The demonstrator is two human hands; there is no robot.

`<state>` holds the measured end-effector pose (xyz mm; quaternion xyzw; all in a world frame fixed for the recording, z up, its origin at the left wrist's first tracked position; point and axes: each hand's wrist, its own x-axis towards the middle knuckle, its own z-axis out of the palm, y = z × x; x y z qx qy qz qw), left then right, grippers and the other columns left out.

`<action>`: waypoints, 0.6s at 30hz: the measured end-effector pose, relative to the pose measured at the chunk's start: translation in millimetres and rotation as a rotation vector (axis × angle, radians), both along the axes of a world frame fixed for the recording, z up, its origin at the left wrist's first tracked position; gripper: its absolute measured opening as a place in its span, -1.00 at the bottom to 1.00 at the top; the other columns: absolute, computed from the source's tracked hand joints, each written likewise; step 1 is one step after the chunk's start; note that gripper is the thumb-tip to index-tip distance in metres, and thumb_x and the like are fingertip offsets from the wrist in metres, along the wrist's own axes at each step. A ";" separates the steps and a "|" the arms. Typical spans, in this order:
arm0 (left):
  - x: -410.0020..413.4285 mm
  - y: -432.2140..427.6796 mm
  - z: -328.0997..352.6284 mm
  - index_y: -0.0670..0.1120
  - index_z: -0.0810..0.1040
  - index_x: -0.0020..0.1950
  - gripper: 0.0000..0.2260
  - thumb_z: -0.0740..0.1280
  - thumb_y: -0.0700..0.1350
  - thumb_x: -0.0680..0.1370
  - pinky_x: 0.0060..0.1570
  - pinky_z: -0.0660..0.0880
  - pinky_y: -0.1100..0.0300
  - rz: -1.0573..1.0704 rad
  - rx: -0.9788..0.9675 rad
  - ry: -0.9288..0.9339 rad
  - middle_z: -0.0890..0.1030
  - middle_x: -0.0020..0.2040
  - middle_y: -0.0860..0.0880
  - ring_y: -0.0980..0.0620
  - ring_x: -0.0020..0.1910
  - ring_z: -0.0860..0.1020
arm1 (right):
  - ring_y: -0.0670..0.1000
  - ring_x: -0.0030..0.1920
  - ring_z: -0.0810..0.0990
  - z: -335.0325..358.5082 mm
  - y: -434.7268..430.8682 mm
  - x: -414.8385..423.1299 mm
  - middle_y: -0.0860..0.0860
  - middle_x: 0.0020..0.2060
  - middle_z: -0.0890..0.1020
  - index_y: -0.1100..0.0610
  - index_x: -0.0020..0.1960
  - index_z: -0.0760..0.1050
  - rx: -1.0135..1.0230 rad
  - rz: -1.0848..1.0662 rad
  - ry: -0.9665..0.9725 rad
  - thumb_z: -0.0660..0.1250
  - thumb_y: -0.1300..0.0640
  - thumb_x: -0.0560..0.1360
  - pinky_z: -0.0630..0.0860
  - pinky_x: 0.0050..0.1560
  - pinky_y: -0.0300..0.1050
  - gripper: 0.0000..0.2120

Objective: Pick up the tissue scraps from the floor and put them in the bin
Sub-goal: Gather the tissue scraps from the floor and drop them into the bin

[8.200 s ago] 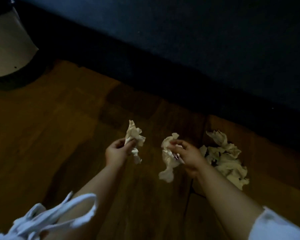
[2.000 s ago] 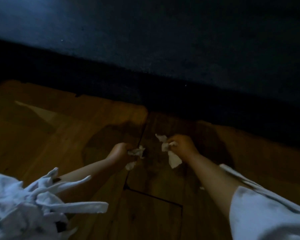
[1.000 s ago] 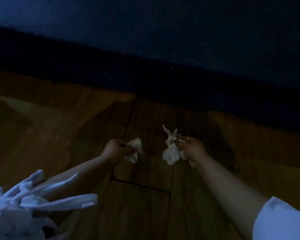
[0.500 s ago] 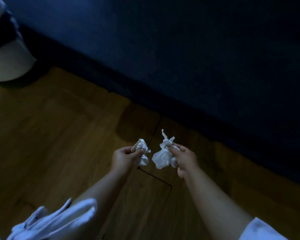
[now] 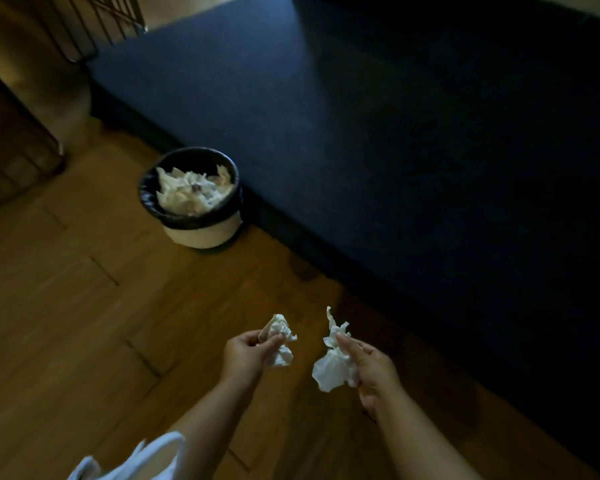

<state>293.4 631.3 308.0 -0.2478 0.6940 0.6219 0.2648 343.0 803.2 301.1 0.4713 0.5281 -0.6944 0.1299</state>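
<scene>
Far left of the bin (image 5: 201, 234) a dark wooden panel (image 5: 11, 150) stands on the floor (image 5: 84, 306). Thin metal bars (image 5: 97, 22) rise behind and to the left of the bin. Nearer the camera than the bin and a little to its left, a white cloth (image 5: 132, 459) shows at the bottom edge.

The bin is round and pale, and stands upright on the floor. A black liner (image 5: 187, 220) is folded over its rim. Crumpled tissue (image 5: 191, 194) fills it almost to the top.

In front of the bin and a little to its right, well apart from it, the left hand (image 5: 245, 355) is held above the floor. Its fingers (image 5: 271, 342) pinch the left scrap (image 5: 282, 344), a small white wad that sticks out on the side towards the other hand.

Just right of that wad, with a gap between, hangs the right scrap (image 5: 331, 370). It is larger, and one twisted end points up towards the bin. The right hand (image 5: 373, 374) grips it, fingers (image 5: 347, 345) curled round its middle. Both scraps are off the floor and outside the bin.

Right of the bin and close beside it, a dark blue block (image 5: 395, 140) fills the frame to the right edge. Whether it touches the bin cannot be told.
</scene>
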 end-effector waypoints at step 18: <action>-273.3 -92.9 -5.3 -0.20 0.55 0.08 -0.77 0.41 -0.17 0.46 -0.19 0.50 0.19 0.178 0.002 -0.027 0.61 -0.06 -0.13 -0.03 -0.12 0.57 | 0.09 -0.06 0.63 0.2 -89.9 -288.3 0.16 0.01 0.65 0.19 0.13 0.57 -0.160 0.042 0.010 0.50 0.01 0.24 0.48 -0.45 -0.24 -0.49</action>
